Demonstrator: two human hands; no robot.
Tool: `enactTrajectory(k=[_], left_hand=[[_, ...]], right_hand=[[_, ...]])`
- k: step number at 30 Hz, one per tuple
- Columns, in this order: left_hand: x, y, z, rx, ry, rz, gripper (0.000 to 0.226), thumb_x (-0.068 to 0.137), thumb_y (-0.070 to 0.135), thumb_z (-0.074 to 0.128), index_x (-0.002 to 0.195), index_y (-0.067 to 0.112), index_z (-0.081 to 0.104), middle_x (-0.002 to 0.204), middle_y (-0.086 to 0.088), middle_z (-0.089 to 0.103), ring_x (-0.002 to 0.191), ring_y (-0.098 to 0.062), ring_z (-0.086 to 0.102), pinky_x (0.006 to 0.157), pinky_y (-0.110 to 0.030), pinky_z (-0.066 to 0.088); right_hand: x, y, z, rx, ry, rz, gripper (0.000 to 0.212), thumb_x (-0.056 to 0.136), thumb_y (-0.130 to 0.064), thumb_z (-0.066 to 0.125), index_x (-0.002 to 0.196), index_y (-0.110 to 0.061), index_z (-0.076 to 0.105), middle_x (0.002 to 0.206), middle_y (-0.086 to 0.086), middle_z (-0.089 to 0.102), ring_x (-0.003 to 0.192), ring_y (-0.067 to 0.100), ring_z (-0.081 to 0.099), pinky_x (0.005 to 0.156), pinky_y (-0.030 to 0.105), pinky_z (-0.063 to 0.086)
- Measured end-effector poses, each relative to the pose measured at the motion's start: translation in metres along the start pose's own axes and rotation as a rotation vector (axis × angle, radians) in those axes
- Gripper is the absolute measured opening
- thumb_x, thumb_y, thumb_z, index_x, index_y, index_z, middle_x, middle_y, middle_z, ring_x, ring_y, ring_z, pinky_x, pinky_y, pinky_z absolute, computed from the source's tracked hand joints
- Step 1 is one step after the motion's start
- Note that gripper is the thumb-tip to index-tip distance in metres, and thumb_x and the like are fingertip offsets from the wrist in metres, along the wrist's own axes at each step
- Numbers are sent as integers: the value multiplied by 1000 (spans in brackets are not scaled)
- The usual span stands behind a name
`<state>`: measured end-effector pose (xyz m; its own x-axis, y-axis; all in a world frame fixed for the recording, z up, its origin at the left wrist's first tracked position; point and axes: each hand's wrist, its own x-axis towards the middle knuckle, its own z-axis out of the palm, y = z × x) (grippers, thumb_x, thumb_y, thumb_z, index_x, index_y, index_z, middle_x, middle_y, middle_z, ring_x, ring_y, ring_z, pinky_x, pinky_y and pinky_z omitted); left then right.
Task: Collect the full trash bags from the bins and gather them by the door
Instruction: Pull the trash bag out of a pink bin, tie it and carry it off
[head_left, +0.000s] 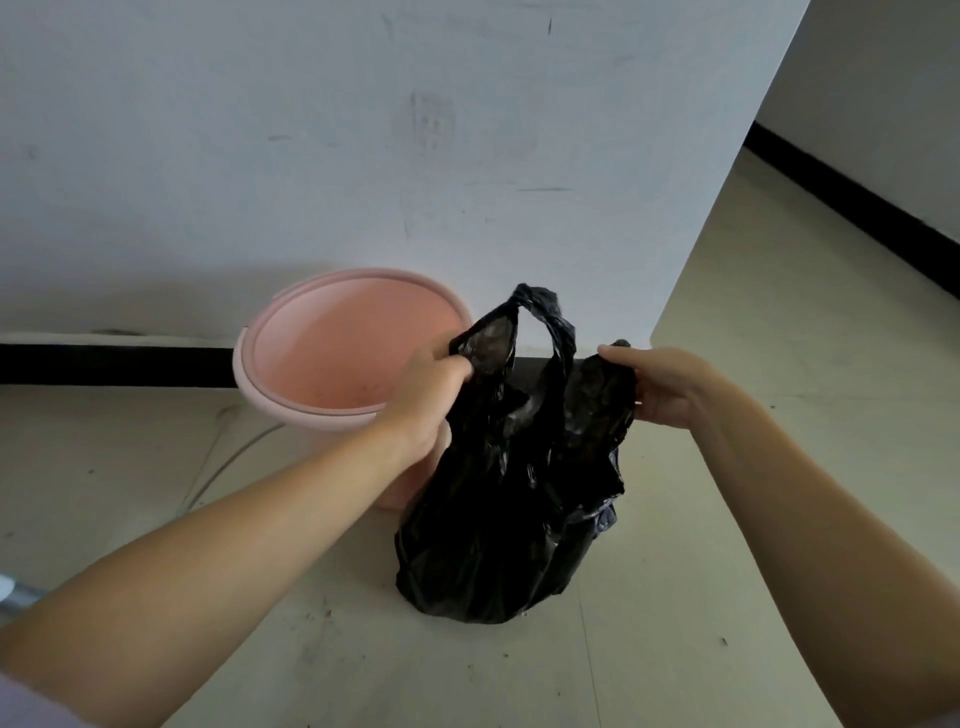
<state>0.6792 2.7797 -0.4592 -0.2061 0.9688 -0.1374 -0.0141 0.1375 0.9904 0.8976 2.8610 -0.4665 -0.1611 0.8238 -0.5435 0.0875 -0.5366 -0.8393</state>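
**Soft, slippery bag, held by its ears**

The black trash bag (511, 499) sits on the floor at the pink bin's (291, 400) 4 o'clock. Left hand (434, 389) and right hand (657, 387) each pinch a handle loop. Looks light, limp, tear-prone; carry by the loops.

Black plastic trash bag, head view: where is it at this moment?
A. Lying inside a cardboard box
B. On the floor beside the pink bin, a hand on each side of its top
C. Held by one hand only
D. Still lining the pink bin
B: the black plastic trash bag sits on the floor right of the empty round pink plastic bin, with the left hand and right hand each gripping its top.
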Motion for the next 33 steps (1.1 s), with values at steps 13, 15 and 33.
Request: enactTrajectory(k=[13,15,33], left_hand=[[21,42,-27,224,42,362,33,82,-2,55,72,29,62,77,10,60,71,-2,55,70,-23,43],[20,52,-29,115,40,417,34,76,-4,50,73,27,62,83,6,62,82,-12,59,81,-30,46],[-11,66,12,167,-403,273,40,88,-11,39,95,21,62,73,4,57,66,-10,55,65,-21,45]], right_hand=[[-33,-42,-13,-534,374,-602,10,87,-23,63,83,-14,63,71,-6,51,68,12,46,64,25,36],[-40,-48,-10,-418,341,-693,9,87,-22,62,80,-16,63,78,-7,57,80,12,52,79,29,41],[-62,-27,63,-912,-545,-347,21,87,-39,62,95,-22,52,57,-9,43,49,8,38,47,20,32]])
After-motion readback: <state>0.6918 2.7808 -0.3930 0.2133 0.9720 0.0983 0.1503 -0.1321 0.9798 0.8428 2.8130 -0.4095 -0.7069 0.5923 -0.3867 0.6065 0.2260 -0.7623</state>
